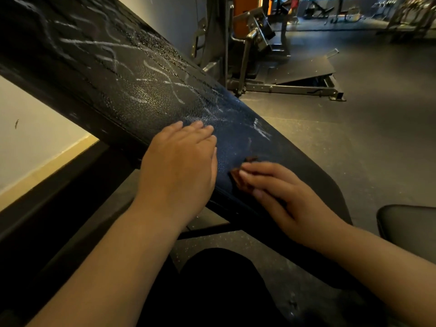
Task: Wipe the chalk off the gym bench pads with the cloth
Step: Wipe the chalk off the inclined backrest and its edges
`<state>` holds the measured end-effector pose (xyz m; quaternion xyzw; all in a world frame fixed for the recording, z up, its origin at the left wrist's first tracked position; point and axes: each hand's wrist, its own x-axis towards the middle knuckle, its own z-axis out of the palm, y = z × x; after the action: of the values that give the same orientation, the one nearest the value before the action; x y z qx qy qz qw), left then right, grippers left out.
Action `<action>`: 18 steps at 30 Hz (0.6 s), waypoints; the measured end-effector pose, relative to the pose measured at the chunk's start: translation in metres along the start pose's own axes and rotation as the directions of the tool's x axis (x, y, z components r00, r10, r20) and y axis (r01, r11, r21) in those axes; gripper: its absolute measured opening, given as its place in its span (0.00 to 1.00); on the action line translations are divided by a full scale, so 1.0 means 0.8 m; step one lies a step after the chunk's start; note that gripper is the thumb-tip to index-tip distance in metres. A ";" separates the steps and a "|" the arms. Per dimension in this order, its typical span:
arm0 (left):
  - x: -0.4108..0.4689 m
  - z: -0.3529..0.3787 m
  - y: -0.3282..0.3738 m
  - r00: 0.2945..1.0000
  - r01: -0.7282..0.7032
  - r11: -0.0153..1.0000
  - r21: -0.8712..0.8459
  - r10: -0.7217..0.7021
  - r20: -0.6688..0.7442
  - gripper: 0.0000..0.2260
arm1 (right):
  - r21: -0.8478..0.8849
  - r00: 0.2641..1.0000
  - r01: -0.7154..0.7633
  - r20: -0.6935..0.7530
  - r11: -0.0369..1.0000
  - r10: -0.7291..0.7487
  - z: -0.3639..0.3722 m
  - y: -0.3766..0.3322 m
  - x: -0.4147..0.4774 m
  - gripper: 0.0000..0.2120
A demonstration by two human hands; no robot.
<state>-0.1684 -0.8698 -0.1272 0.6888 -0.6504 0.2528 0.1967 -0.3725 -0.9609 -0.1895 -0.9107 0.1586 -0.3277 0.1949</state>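
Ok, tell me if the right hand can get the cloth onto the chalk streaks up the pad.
Probably yes: the right hand presses the cloth just below those chalk streaks, with bare pad between.

Left hand (181, 161) lies flat (fingers together); right hand (283, 197) presses, fingers extended.

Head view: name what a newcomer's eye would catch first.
White chalk scribbles run across the black pad slanting from upper left to centre. At its lower end the left hand lies flat on it, and beside it the right hand presses a small brown cloth against the pad.
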 end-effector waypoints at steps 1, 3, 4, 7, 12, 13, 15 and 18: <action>0.002 0.001 0.005 1.000 0.025 1.000 0.002 -0.025 -0.009 0.14 | 0.015 0.996 -0.079 -0.032 0.997 0.079 0.000 0.008 0.014 0.17; 0.002 0.001 0.015 0.997 0.079 0.997 -0.005 -0.079 -0.002 0.13 | 0.029 0.958 -0.264 -0.106 0.964 0.265 0.000 0.017 0.040 0.17; 0.001 0.001 0.019 0.996 0.093 0.996 -0.005 -0.093 0.001 0.13 | 0.020 0.943 -0.310 -0.124 0.951 0.310 0.003 0.019 0.047 0.17; -0.003 0.001 0.017 0.998 0.066 0.998 -0.005 -0.066 -0.005 0.15 | 0.010 0.960 -0.259 -0.111 0.966 0.258 0.010 -0.003 0.024 0.18; -0.004 -0.011 0.028 0.987 0.042 0.994 0.096 -0.057 0.152 0.19 | 0.015 0.994 -0.098 -0.048 0.995 0.099 0.002 0.008 0.021 0.17; -0.001 -0.012 0.036 0.976 0.038 0.992 0.119 -0.062 0.207 0.21 | 0.024 0.986 -0.146 -0.074 0.989 0.147 0.000 0.018 0.034 0.17; 0.001 -0.008 0.048 0.967 0.025 0.993 0.119 -0.054 0.248 0.23 | 0.047 0.952 -0.270 -0.138 0.962 0.273 0.001 0.029 0.056 0.18; -0.003 -0.004 0.048 0.962 -0.007 0.994 0.108 -0.023 0.273 0.23 | 0.050 0.935 -0.306 -0.173 0.951 0.310 0.011 0.017 0.049 0.18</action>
<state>-0.2067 -0.8686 -0.1281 0.7292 -0.6541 0.1891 0.0682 -0.3403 -0.9866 -0.1811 -0.8395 0.3123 -0.3753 0.2387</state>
